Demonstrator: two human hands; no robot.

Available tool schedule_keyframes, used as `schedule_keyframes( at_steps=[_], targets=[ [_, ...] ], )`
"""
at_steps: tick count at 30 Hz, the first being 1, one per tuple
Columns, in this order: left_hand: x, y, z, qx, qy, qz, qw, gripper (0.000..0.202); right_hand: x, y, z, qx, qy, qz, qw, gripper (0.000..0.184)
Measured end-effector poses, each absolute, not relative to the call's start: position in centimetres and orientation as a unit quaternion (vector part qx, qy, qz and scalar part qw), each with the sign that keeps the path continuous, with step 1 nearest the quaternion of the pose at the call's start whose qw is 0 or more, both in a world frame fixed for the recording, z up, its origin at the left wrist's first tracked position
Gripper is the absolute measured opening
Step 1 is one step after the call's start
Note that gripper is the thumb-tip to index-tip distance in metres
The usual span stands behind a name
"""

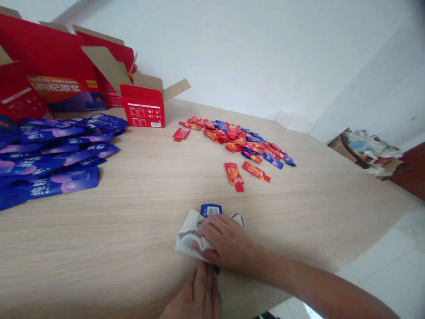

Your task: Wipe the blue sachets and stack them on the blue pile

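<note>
A grey-white cloth (189, 237) lies bunched on the table under my right hand (229, 243), whose fingers are closed over it and press it down. Beneath the cloth is a blue sachet (211, 209); its top end with a barcode sticks out on the far side, and a small bit of its near end shows by my left fingertips. My left hand (197, 294) reaches in from the bottom edge with its fingers together, holding that near end against the table. The sachet's middle is hidden by the cloth and my right hand.
A pile of red and blue sachets (232, 135) lies toward the wall, with two red sachets (234, 175) nearer me. Overlapping blue pouches (63, 155) cover the left side. Behind them stand red cartons (144, 106) with open flaps. A cluttered heap (368, 148) sits beyond the table's right side.
</note>
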State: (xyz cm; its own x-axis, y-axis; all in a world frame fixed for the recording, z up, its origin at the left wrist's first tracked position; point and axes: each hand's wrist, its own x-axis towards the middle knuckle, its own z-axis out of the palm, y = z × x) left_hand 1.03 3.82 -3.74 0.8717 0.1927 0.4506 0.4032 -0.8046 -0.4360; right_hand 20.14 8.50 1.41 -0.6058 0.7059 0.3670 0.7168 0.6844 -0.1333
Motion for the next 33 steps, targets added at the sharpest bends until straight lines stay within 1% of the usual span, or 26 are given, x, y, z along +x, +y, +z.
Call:
schedule_keyframes(
  at_steps=[4, 8, 9, 11, 14, 16, 17, 20, 22, 26, 31, 33],
  targets=[
    [1.2, 4.0, -3.2, -0.923, -0.159, -0.206, 0.283, 0.026, 21.4, 13.3, 1.3, -0.443, -0.871, -0.049, 0.203, 0.015],
    [1.0, 4.2, -3.3, -0.93, -0.141, -0.179, 0.289, 0.027, 23.2, 17.8, 2.8, -0.49, -0.851, -0.102, 0.158, 0.015],
    [1.0, 4.3, -3.2, -0.932, -0.138, -0.179, 0.285, 0.025, 23.6, 18.4, 3.3, -0.507, -0.839, -0.112, 0.161, 0.015],
    [1.1, 4.8, -2.6, -0.943, -0.123, -0.168, 0.258, 0.021, 24.3, 18.6, 4.4, -0.536, -0.809, -0.123, 0.207, 0.017],
    [1.5, 6.2, -0.5, -0.977, -0.109, -0.104, 0.148, 0.015, 24.8, 17.1, 5.4, -0.549, -0.772, -0.119, 0.299, 0.022],
    [2.0, 7.7, 1.1, -0.987, -0.117, -0.079, 0.08, 0.026, 24.9, 15.8, 5.3, -0.549, -0.764, -0.098, 0.323, 0.022],
    [2.1, 8.4, 1.7, -0.987, -0.121, -0.083, 0.068, 0.036, 25.0, 15.2, 5.2, -0.551, -0.763, -0.084, 0.328, 0.021],
    [2.1, 10.6, 2.4, -0.981, -0.123, -0.123, 0.085, 0.072, 25.4, 14.4, 4.4, -0.561, -0.754, -0.051, 0.338, 0.023],
    [1.7, 11.6, 2.3, -0.981, -0.121, -0.131, 0.078, 0.079, 25.9, 14.5, 4.0, -0.57, -0.746, -0.039, 0.342, 0.025],
    [1.2, 12.6, 2.5, -0.988, -0.107, -0.098, 0.057, 0.065, 27.3, 15.1, 3.8, -0.587, -0.728, -0.033, 0.352, 0.028],
    [1.6, 13.6, 2.5, -0.987, -0.122, -0.08, 0.063, 0.068, 28.4, 15.3, 4.2, -0.61, -0.706, -0.023, 0.359, 0.031],
    [1.3, 13.9, 2.7, -0.988, -0.12, -0.081, 0.059, 0.063, 28.5, 15.2, 4.4, -0.614, -0.701, -0.019, 0.361, 0.033]
  ],
)
